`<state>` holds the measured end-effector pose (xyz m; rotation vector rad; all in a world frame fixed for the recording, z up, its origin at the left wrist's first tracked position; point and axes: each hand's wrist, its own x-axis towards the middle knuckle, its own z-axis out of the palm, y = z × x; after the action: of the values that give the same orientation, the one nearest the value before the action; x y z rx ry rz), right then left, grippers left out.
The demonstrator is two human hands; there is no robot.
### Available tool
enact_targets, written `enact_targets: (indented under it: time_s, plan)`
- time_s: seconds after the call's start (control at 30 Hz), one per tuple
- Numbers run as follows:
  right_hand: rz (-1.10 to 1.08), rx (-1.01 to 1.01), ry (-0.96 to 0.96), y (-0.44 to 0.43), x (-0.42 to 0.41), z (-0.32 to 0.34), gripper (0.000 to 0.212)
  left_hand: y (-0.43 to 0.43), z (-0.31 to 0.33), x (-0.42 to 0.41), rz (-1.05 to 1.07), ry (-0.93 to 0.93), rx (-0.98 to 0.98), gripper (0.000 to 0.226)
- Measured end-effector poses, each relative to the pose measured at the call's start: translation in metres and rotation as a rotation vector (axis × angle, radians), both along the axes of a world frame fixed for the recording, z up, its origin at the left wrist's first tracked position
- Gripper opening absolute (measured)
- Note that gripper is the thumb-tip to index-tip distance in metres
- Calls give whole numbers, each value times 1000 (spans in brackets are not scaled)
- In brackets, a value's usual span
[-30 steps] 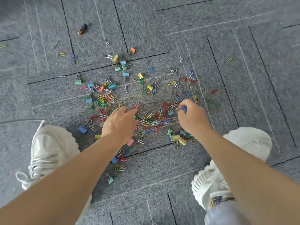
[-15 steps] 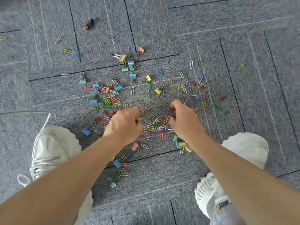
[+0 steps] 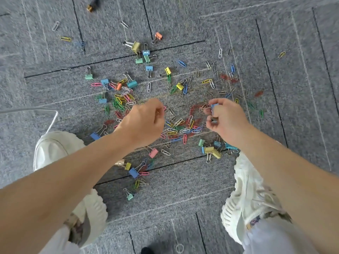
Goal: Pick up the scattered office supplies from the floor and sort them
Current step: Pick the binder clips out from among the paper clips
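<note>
Head view, one entry per lot.

**Lot 1: paper clips** [image 3: 180, 127]. Coloured and plain wire, thickest between the two hands, thinning out across the carpet floor [image 3: 183, 202]. Judged very light, springy and smooth-coated. They lie flat in the pile, so a fingertip pinch on one loop end, or a nail under the wire, should lift them. Overlapping ones may hook together and come up in a chain.

**Lot 2: binder clips** [image 3: 211, 150]. One cluster lies just beside the right shoe [image 3: 245, 195]. Others are scattered, among them a pink one [image 3: 153, 153] and a larger olive one [image 3: 136, 47] farther out. Judged stiff, heavier than the wire clips and stable. Best taken across the painted body, since the wire handles swing.

**Lot 3: left hand** [image 3: 145, 123]. Raised above the pile with its fingers curled inward. A small glint shows at the fingertips, but whether it grasps a clip cannot be told.

**Lot 4: right hand** [image 3: 228, 122]. Raised, clenched round a blue binder clip [image 3: 214, 107] with bare wire jutting beside it. A further small item seems tucked lower in the fingers, its kind unclear.

**Lot 5: sundries.** Left shoe [image 3: 49, 149]; a white cable [image 3: 53, 119] near it. No sorting container is in view.
</note>
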<state>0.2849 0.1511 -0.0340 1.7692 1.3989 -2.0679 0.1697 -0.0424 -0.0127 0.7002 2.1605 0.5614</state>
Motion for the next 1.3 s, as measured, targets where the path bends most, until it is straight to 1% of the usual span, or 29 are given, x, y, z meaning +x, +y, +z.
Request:
enact_targets:
  time_s: [0.07, 0.1, 0.2, 0.23, 0.27, 0.3, 0.33, 0.4, 0.43, 0.47, 0.5, 0.6, 0.67, 0.7, 0.77, 0.83, 0.87, 0.93, 1.03, 1.1, 1.17, 1.2, 1.27, 1.3]
  plan:
    - [-208, -259, 94, 6, 7, 6, 41, 3, 3, 4, -56, -64, 8, 21]
    - [-250, -342, 138, 9, 12, 7, 39, 3, 3, 6, -74, -89, -5, 25]
    - [-201, -469, 219, 15, 25, 13, 20, -2, 2, 7, -67, -191, -83, 27]
    - [-154, -473, 213, 17, 27, 13, 17, -4, 2, 6, -94, -228, -132, 26]
    - [-95, -458, 180, 18, 28, 13, 24, -6, 2, 5, -168, -231, -201, 26]
    - [-2, -411, 124, 19, 30, 13, 32, -7, 1, 5, -276, -186, -279, 28]
    - [154, -300, 48, 18, 31, 13, 34, -9, 1, 5, -385, -125, -350, 30]
    - [624, 69, -131, 12, 37, 14, 33, -14, 0, 8, -528, -20, -444, 40]
    - [847, 249, -197, 9, 41, 15, 32, -17, -2, 9, -551, 14, -472, 44]
    - [1017, 372, -234, 6, 45, 15, 32, -19, -5, 10, -553, 46, -484, 45]
    - [1120, 426, -256, 3, 48, 16, 33, -21, -8, 12, -551, 75, -489, 42]
    - [1292, 469, -417, -8, 51, 17, 48, -22, -15, 14, -541, 95, -482, 33]
    - [1365, 584, -540, -14, 52, 13, 55, -21, -14, 15, -541, 91, -478, 26]
    - [1386, 649, -567, -18, 52, 12, 54, -21, -14, 15, -540, 99, -475, 24]
    - [1405, 734, -547, -22, 50, 10, 46, -20, -15, 16, -501, 115, -455, 25]
    - [1437, 754, -512, -23, 49, 10, 35, -16, -16, 16, -442, 95, -404, 28]
    - [1452, 754, -494, -23, 49, 10, 32, -13, -15, 17, -430, 74, -372, 27]
    - [1476, 724, -448, -20, 53, 9, 35, -2, -10, 19, -384, -3, -296, 27]
    - [1483, 679, -344, -11, 62, 6, 47, 19, -4, 28, -205, -166, -168, 28]
    - [1395, 606, -236, -1, 67, 8, 44, 33, -4, 34, -167, -234, -132, 28]
    - [1155, 486, -119, 9, 71, 13, 37, 44, -8, 39, -205, -264, -132, 28]
    - [969, 388, -75, 15, 73, 16, 34, 48, -10, 42, -234, -276, -137, 28]
    - [552, 96, 22, 29, 77, 22, 28, 54, -14, 49, -264, -302, -143, 26]
    - [398, -52, 71, 36, 79, 26, 25, 56, -14, 53, -261, -320, -144, 22]
